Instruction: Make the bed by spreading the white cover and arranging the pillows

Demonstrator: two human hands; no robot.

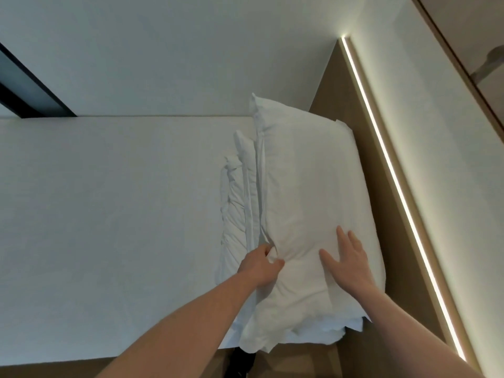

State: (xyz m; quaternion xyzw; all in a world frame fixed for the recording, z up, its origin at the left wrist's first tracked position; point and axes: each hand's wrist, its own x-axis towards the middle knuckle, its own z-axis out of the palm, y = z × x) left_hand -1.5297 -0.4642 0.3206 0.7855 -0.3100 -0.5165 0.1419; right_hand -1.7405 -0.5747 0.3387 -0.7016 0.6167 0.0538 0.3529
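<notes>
Left hand [261,264] gripping lengthwise pillow [305,192]

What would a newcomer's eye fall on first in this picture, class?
A plump white pillow lies at the bed's right end, beside a glowing light strip in the tan headboard. The left hand pinches the pillow's edge; the right hand rests flat on it.

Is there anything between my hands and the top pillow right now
Nothing visible. The left hand pinches the top pillow's left edge and the right hand lies flat on it.
</notes>
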